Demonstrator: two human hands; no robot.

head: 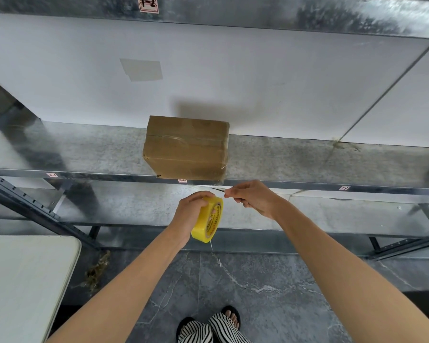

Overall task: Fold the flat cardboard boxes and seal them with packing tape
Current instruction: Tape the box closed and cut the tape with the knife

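A brown cardboard box (pixel 186 147) sits on a shiny metal shelf (pixel 307 159), a bit above the middle of the view. The box is folded up and closed. Clear tape runs along its top and down its right side. Because it is closed, you cannot tell what is inside it. Its front bottom edge is right at the front lip of the shelf. Below the box, at about 6 o'clock from it, are the person's two hands. The left hand (pixel 191 211) has its fingers curled around a yellow roll of tape (pixel 209 222) and grips it from above. The roll stands on its edge in the air, in front of the shelf. The right hand (pixel 254 199) is at 3 o'clock from the roll, just beside it. Its finger and thumb are pinched together on a thin bit of tape by the top of the roll, and its other fingers are curled in. A lower shelf (pixel 134 206) is behind the hands. At 8 o'clock in the view is the corner of a pale table (pixel 22 280). Near that corner, a scrunched-up wad of used tape (pixel 97 271) lies on the grey floor (pixel 270 293). At 6 o'clock are the person's feet in sandals (pixel 232 315) and striped trousers (pixel 208 330).
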